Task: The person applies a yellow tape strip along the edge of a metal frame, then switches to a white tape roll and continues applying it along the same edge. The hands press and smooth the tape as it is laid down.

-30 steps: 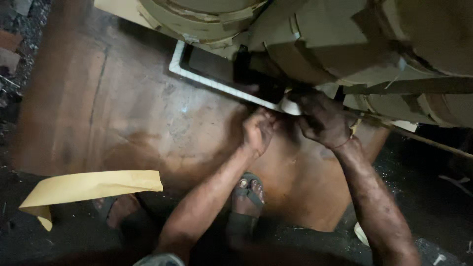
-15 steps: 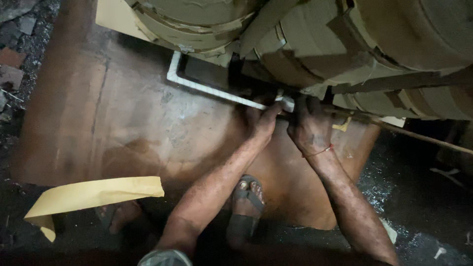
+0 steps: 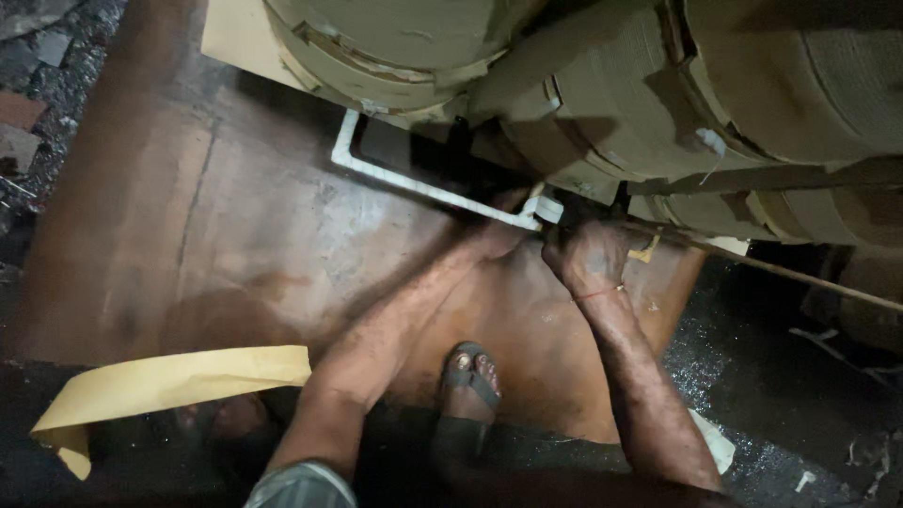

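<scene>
A white metal bar (image 3: 414, 185) with a bent far end lies under large tan rolls (image 3: 602, 85) and over a brown sheet (image 3: 207, 235) on the floor. My left hand (image 3: 497, 235) reaches under the rolls at the bar's near end, its fingers hidden in shadow. My right hand (image 3: 585, 254) is closed around the near end of the bar by a small white fitting (image 3: 547, 209). A red thread circles my right wrist.
A strip of yellow paper (image 3: 169, 386) curls at the lower left. My sandalled foot (image 3: 467, 386) stands on the brown sheet. A thin rod (image 3: 781, 273) runs rightward below the rolls. Dark wet ground with debris lies at the right and upper left.
Both hands have shifted further under the rolls toward the bar's near end. The view has tilted slightly, and my foot has moved forward on the sheet.
</scene>
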`<state>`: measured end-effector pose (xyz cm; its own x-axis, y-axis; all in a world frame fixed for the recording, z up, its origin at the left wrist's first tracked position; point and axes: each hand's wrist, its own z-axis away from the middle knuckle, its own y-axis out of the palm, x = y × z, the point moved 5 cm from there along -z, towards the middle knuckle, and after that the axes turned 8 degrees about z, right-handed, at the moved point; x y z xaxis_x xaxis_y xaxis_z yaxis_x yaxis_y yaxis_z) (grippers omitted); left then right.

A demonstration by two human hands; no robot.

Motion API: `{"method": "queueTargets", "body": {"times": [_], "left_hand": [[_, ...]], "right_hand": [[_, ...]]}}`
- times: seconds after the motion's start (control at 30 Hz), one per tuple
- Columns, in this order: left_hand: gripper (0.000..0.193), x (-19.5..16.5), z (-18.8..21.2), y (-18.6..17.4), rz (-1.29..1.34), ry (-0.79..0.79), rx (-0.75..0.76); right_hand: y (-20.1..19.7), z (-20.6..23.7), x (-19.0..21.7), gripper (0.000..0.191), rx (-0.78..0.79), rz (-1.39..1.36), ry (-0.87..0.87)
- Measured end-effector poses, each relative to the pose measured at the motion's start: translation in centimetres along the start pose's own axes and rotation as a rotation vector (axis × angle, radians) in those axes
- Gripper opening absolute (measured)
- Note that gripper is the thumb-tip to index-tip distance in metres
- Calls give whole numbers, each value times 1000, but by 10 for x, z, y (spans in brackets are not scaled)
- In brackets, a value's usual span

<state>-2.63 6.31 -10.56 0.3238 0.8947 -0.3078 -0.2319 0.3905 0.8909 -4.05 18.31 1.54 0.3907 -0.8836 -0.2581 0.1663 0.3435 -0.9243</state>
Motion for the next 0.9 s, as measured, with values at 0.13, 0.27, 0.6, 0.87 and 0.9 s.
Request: {"method": "queueTargets", "body": {"times": [0.13, 0.27, 0.6, 0.87, 0.9], "left_hand": [[32, 4, -4, 4, 16, -28, 44], [32, -12, -7, -9, 16, -54, 94], [32, -62, -6, -41, 71, 15, 111], [33, -53, -2, -39, 141, 75, 41], [33, -53, 0, -42, 130, 72, 35]], "right_hand": [[-7, -3, 4, 53, -393, -228, -163], [10, -7, 0, 35, -172, -476, -143], [-45, 19, 17, 34, -574, -635, -78], [-76, 10, 45, 25, -604, -338, -318], [-77, 11, 48, 26, -649, -388, -343]]}}
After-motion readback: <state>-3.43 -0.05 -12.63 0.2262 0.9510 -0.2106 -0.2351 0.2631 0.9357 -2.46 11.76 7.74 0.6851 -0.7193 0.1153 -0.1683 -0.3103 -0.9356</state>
